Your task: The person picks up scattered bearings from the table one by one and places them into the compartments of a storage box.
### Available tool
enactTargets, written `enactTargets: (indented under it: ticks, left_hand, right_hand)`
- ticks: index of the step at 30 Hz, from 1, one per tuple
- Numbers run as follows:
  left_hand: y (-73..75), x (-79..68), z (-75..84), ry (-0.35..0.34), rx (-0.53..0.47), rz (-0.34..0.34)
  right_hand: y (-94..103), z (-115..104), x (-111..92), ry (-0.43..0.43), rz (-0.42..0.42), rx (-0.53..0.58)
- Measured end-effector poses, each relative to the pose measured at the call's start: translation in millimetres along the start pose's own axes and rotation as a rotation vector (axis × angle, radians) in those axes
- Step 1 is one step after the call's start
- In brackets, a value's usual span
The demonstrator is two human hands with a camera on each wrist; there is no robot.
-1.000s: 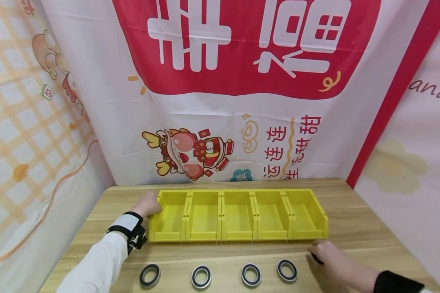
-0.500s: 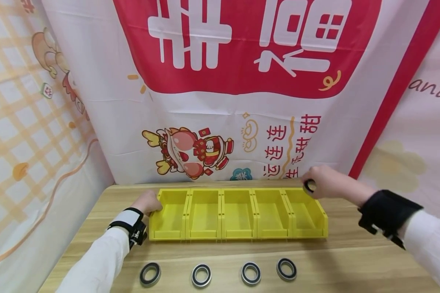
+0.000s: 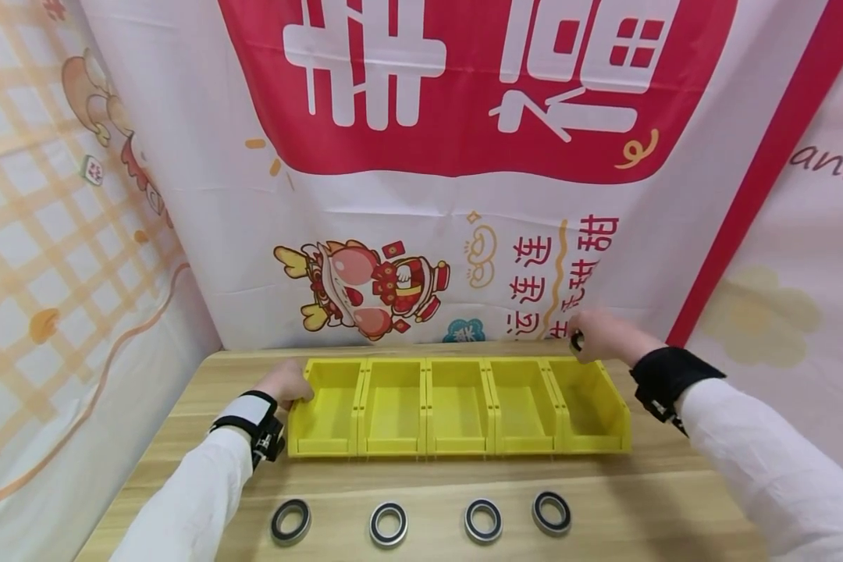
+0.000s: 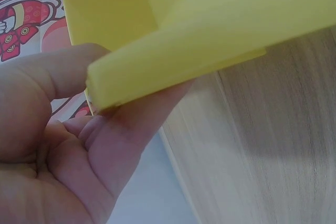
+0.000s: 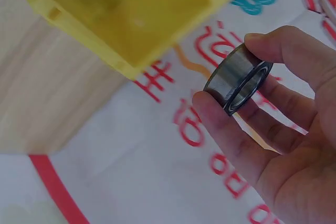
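Note:
My right hand [image 3: 607, 336] pinches a ball bearing [image 5: 239, 80] between thumb and index finger, above the back of the rightmost compartment. In the right wrist view the bearing shows a shiny steel outer ring and a dark seal, apart from the yellow bin. At the other end, my left hand [image 3: 286, 382] grips the left side wall of the yellow bin row [image 3: 460, 450]; in the left wrist view, thumb and index finger lie on either side of the wall's edge [image 4: 142, 72].
Several bearings lie in front of the bins: one bearing [image 3: 290, 521] at left, another bearing [image 3: 389, 524], a third bearing [image 3: 483, 521] and a right-hand bearing [image 3: 551, 513]. Behind the wooden table [image 3: 421, 488] hangs a printed cloth [image 3: 379, 203].
My right hand has lifted a bearing from the table at right and carried it up and back to the rightmost compartment, then slightly left. The left hand stays on the bin wall.

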State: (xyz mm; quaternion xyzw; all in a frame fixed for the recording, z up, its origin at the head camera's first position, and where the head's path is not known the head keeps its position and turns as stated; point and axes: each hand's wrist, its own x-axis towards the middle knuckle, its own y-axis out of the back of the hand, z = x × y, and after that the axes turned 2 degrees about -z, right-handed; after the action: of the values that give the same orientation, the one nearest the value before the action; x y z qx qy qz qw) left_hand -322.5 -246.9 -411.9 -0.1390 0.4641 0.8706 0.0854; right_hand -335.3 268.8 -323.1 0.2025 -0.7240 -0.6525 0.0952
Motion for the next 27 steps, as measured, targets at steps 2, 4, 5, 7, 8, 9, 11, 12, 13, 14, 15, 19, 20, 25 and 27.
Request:
enactTargets:
  ticks: [2,4,5,7,8,9,11,12,13,14,15,19,20,25,27]
  left_hand:
    - [0.2,0.4,1.4,0.003,-0.003,0.000]
    - [0.4,1.1,2.1,0.002,0.001,-0.003]
    - [0.6,1.3,2.6,0.004,0.001,-0.005]
    - [0.9,1.3,3.2,0.006,-0.003,-0.013]
    - [1.3,0.8,3.7,0.007,-0.006,-0.017]
    - [1.6,0.6,3.8,0.007,-0.008,-0.019]
    - [2.4,-0.1,3.9,0.010,-0.017,-0.021]
    - [2.7,-0.4,3.9,0.010,-0.021,-0.021]
    - [2.7,-0.1,3.5,0.005,-0.018,-0.022]
    - [2.9,0.0,3.2,0.006,-0.018,-0.020]
    - [2.8,0.5,2.7,0.006,-0.018,-0.020]
    - [1.8,3.2,0.4,-0.002,-0.012,-0.017]
    - [1.6,3.3,0.1,-0.001,-0.013,-0.014]
    - [0.9,5.4,-2.0,-0.021,-0.003,-0.008]
    - [0.7,5.5,-1.9,-0.024,0.000,-0.005]
  right_hand:
    - [-11.8,7,5,0.001,-0.020,-0.030]
    - [-24.3,13,8,-0.002,-0.045,-0.043]
    - [-30.9,16,10,0.005,-0.055,-0.044]
    - [-43.3,20,13,0.009,-0.067,-0.031]
    - [-48.5,21,14,0.012,-0.065,-0.016]
    - [-52.8,22,15,0.019,-0.053,-0.007]
    - [-59.4,23,16,0.029,-0.018,0.006]
    - [-61.3,22,16,0.031,0.001,0.010]
    - [-62.7,22,15,0.038,0.020,0.010]
    - [-63.5,21,15,0.041,0.035,0.003]
    - [-64.5,20,14,0.042,0.050,-0.003]
    - [-69.2,19,9,0.090,0.088,-0.034]
    - [-70.9,18,9,0.096,0.088,-0.035]
    - [-85.5,19,7,0.142,0.081,-0.027]
    - [-92.1,20,7,0.139,0.078,-0.005]
